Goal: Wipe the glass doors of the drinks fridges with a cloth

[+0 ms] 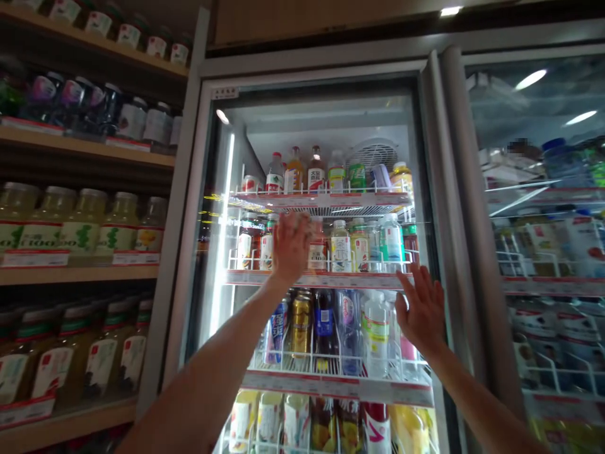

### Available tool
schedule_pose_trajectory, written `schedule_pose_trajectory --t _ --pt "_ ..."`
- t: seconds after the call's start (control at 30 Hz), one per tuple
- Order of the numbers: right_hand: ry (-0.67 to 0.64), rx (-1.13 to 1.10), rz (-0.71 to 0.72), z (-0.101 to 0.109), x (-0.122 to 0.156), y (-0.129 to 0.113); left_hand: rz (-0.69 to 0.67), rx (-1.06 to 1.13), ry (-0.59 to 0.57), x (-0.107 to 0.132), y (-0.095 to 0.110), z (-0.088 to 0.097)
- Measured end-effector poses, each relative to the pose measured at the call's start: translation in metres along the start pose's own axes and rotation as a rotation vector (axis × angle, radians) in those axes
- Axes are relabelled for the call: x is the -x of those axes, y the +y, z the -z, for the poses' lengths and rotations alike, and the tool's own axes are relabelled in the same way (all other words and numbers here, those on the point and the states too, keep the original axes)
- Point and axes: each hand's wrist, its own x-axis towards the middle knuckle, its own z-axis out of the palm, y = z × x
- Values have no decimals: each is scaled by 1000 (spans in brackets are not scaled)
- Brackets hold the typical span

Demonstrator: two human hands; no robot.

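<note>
My left hand is raised in front of the lit drinks fridge, at the height of its second shelf. Its fingers point up, somewhat blurred, and nothing shows in them; behind it a bottle is partly covered. My right hand is lower, near the right side of the glass door, fingers spread and holding nothing. Whether either palm touches the glass I cannot tell. Behind the hands stand a white-labelled tea bottle, a gold can, a dark bottle with a blue label and a clear bottle.
On the left, wooden shelves carry rows of jars and bottles. A second glass-fronted fridge with drinks adjoins on the right, past the grey door frame. Several bottles line the top rack; more fill the bottom one.
</note>
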Motion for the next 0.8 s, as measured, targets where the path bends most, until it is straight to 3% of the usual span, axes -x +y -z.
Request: schedule_pose_trajectory --t 0.07,0.1,0.13,0.2,0.27,0.33,0.37,0.43,0.5,0.57,0.63,0.73,0.8 --pt "-6 2 4 1 0 1 -274 46 -131 1 17 -3" --pt "-8 0 4 1 0 1 -341 55 -184 -1 17 -2" --pt "-6 -3 2 1 0 1 -325 50 -209 -3 10 0" --pt "-2 -5 -1 1 -1 0 -79 4 -155 -10 -20 8" --pt "7 -1 -3 1 -1 -1 228 -49 -20 -17 -52 15" --pt "8 6 -2 0 -2 -2 365 -70 68 -22 -60 15" --pt "3 9 -2 0 -2 -2 347 -62 70 -22 -54 12" --pt "-3 10 0 0 -1 -2 139 -9 -11 -23 -25 4" --pt "-8 6 3 0 0 0 -187 55 -145 -25 0 -3" --pt "-11 3 5 1 0 1 -369 81 -225 -33 2 -4" --pt "-14 7 4 1 0 1 -239 51 -180 -43 -19 1" --pt "-10 14 5 0 -1 0 147 -29 -14 -50 -48 7" --pt "-9 16 8 0 -2 -1 161 -41 1 -47 -41 4"
